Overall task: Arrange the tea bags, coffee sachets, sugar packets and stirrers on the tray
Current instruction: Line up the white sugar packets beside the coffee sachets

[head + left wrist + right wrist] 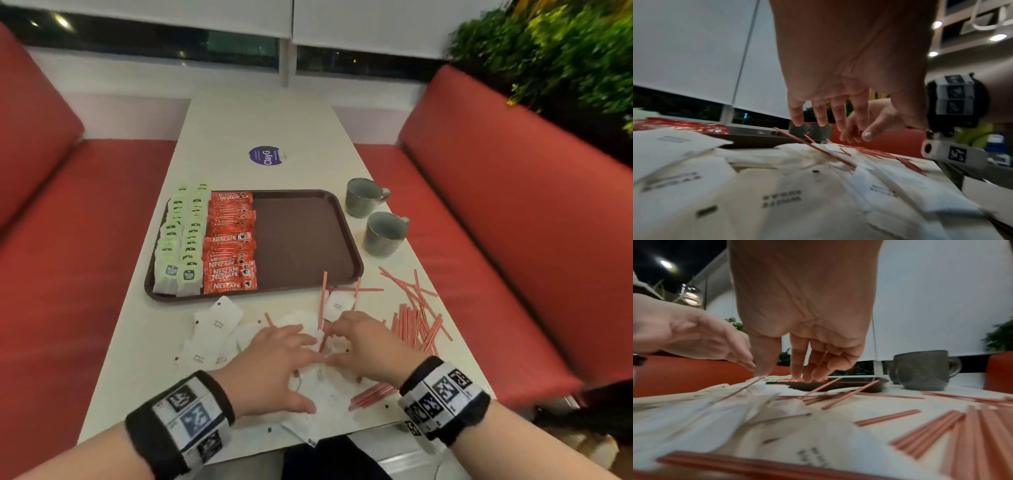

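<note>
A brown tray (301, 240) carries two columns of green tea bags (181, 240) at its left and a column of red coffee sachets (229, 246) beside them; its right half is bare. White sugar packets (219, 325) (781, 194) lie loose in a heap on the table in front of the tray. Red stirrers (418, 325) (982, 426) are scattered to the right, a few across the packets. My left hand (291, 342) (830, 120) and right hand (352, 329) (789, 369) hover side by side over the heap. Their fingers hang down relaxed, and neither holds anything.
Two grey cups (363, 197) (383, 233) stand right of the tray. The white table (260, 120) is narrow, with red bench seats (68, 240) on both sides. Some packets reach the table's near edge. A round blue sticker (267, 156) lies beyond the tray.
</note>
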Demonstrator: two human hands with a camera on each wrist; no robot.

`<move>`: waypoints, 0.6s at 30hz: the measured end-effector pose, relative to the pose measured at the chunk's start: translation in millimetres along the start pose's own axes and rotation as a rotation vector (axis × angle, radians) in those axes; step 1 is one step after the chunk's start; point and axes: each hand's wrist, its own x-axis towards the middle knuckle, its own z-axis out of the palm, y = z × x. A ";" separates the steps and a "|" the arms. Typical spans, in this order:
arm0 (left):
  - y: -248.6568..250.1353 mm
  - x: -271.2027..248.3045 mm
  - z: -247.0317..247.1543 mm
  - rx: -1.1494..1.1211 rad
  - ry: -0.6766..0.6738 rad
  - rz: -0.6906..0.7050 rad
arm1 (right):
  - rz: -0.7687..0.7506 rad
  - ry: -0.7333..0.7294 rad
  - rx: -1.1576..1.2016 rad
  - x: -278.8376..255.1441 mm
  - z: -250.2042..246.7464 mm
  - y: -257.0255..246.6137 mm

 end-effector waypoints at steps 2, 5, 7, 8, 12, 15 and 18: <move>0.4 4.1 3.4 0.116 -0.063 -0.038 | -0.095 -0.087 -0.066 0.9 7.7 -5.7; -11.4 2.8 6.8 0.112 -0.071 -0.101 | -0.109 -0.119 -0.164 5.7 16.4 -7.6; -20.2 0.0 9.0 0.082 -0.051 -0.108 | -0.089 -0.075 -0.185 9.8 16.6 -6.8; -23.5 -1.6 9.5 0.064 -0.039 -0.114 | -0.067 -0.054 -0.188 10.7 15.3 -5.9; -34.1 -12.9 9.4 0.011 0.054 -0.156 | -0.019 0.000 -0.143 7.1 11.4 -5.3; -42.3 -26.2 10.3 -0.066 0.114 -0.197 | -0.039 -0.067 -0.222 6.0 15.5 -10.1; -49.8 -36.4 11.8 -0.056 0.110 -0.225 | 0.019 -0.091 -0.195 12.2 18.5 -11.8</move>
